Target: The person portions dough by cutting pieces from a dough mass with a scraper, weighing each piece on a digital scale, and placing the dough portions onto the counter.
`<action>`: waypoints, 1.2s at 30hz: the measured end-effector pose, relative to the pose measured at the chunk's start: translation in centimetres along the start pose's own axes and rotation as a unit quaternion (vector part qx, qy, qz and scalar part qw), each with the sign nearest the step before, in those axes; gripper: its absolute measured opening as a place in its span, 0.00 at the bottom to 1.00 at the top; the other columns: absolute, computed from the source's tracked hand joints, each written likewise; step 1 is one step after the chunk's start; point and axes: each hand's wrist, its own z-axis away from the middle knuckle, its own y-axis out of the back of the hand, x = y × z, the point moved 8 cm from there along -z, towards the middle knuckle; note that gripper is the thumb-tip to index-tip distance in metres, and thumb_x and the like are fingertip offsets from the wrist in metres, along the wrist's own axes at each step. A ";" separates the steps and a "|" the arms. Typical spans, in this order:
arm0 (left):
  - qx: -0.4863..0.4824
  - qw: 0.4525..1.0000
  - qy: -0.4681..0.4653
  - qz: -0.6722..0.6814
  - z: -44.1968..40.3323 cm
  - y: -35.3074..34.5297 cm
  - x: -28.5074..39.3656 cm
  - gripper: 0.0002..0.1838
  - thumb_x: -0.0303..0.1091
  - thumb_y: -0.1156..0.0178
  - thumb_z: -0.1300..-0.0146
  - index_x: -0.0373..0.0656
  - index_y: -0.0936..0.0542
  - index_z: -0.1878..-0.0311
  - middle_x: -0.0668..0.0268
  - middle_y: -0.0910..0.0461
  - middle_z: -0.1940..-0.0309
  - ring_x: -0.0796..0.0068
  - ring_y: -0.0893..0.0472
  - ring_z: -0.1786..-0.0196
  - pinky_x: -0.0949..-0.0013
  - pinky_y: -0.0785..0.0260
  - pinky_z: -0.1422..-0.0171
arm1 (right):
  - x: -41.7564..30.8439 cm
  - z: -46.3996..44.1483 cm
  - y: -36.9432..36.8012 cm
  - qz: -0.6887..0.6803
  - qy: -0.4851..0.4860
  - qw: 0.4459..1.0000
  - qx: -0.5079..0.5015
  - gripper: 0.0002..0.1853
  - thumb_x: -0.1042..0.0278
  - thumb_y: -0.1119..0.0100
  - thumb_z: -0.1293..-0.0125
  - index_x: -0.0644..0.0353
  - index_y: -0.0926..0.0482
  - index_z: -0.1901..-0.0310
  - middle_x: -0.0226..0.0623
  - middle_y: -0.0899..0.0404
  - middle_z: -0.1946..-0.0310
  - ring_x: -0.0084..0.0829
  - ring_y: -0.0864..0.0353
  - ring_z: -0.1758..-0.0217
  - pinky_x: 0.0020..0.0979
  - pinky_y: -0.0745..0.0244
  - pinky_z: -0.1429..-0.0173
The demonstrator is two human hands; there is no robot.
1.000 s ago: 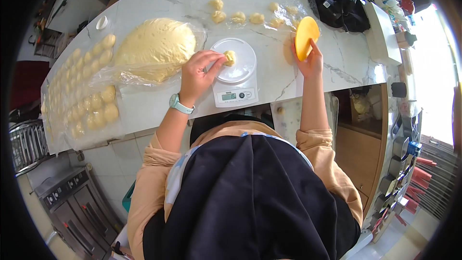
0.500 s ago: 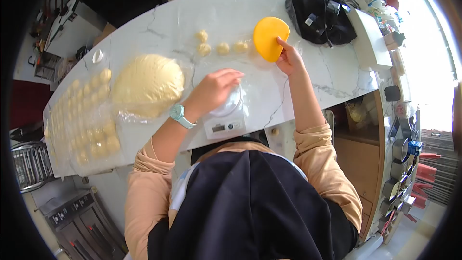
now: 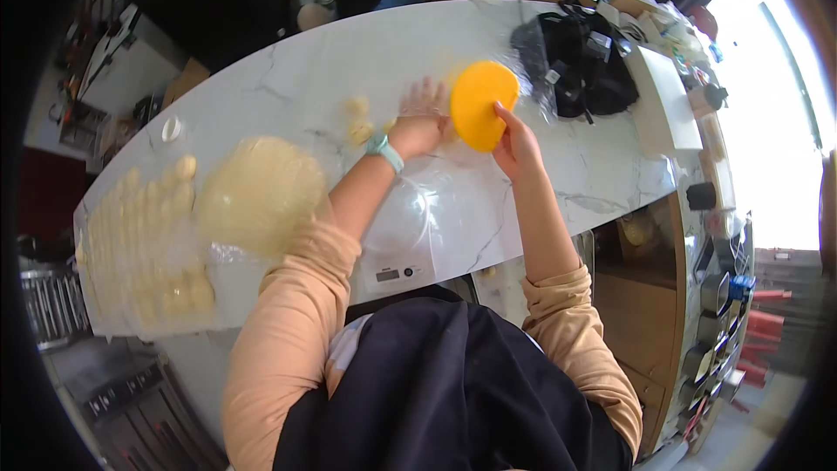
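My right hand (image 3: 517,144) grips a yellow plastic dough scraper (image 3: 479,105), thumb on its face, held above the table. My left hand (image 3: 422,119) reaches forward beside the scraper with its fingers spread, slightly blurred, over the spot of the small dough balls (image 3: 358,131); it partly hides some of them. Under my left forearm stands a kitchen scale (image 3: 403,274) with a round clear platform (image 3: 394,220). Left of that forearm lies a large pale dough mass (image 3: 261,196) with clear plastic about it.
Rows of small dough balls (image 3: 157,218) lie under plastic on the left of the marbled table (image 3: 288,78). A small white ring-shaped item (image 3: 171,129) is behind them. At the back right are a black bag (image 3: 584,70) and a white box (image 3: 660,100).
My left hand has moved from above the scale forward to the small dough balls, its fingers now spread. The scraper stays in my right hand. The camera view has shifted a little.
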 end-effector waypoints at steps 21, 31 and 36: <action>0.194 0.837 0.327 0.394 30.5 17.3 -32.0 0.17 0.44 0.47 0.33 0.39 0.21 0.70 0.69 0.22 0.69 0.77 0.25 0.66 0.74 0.33 0.58 | 17.7 20.4 -24.3 0.675 0.010 0.589 -0.445 0.14 0.63 0.50 0.29 0.63 0.29 0.49 0.43 0.20 0.65 0.36 0.20 0.60 0.33 0.28 0.55; 0.479 0.699 0.223 0.481 40.2 22.9 -32.5 0.13 0.34 0.53 0.31 0.36 0.22 0.63 0.66 0.21 0.66 0.76 0.24 0.63 0.73 0.32 0.52 | 33.1 16.6 -38.8 0.758 0.259 0.444 -0.402 0.14 0.66 0.52 0.33 0.55 0.31 0.47 0.45 0.19 0.65 0.47 0.19 0.59 0.44 0.26 0.57; 0.430 0.794 0.301 0.306 42.7 14.1 -27.7 0.17 0.31 0.43 0.37 0.32 0.28 0.48 0.53 0.25 0.53 0.63 0.25 0.51 0.65 0.33 0.45 | 40.0 15.3 -42.3 0.835 0.248 0.220 -0.439 0.19 0.67 0.48 0.38 0.50 0.30 0.44 0.40 0.18 0.63 0.41 0.18 0.60 0.40 0.25 0.58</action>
